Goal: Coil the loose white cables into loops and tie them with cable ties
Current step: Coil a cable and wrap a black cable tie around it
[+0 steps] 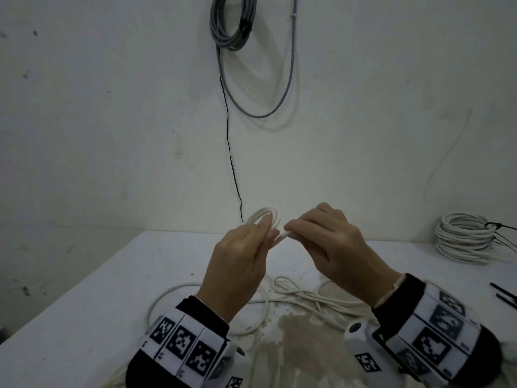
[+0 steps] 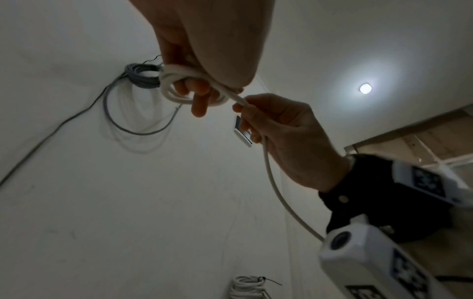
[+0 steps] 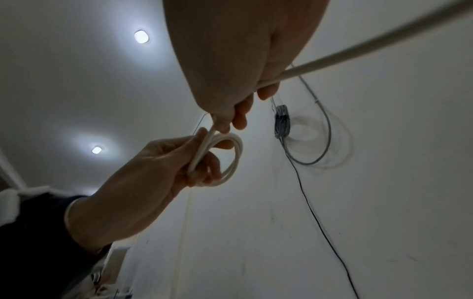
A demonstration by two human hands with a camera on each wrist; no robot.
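Note:
My left hand (image 1: 246,247) is raised above the table and grips a small coil of white cable (image 1: 265,217), a few loops wide; the coil (image 2: 174,89) wraps round its fingers. My right hand (image 1: 321,236) pinches the same cable's running strand (image 1: 281,238) just to the right of the coil. That strand (image 2: 271,176) drops from the right hand (image 2: 281,137) toward the table. In the right wrist view the coil (image 3: 230,159) sits in the left hand (image 3: 153,172) and the strand (image 3: 358,46) runs off to the upper right. Loose white cable (image 1: 293,298) lies tangled on the table below.
A coiled, tied white cable bundle (image 1: 461,238) sits at the table's far right (image 1: 98,303). Black cable ties (image 1: 503,295) lie at the right edge. A grey cable coil (image 1: 232,23) and a thin black wire (image 1: 232,163) hang on the wall behind.

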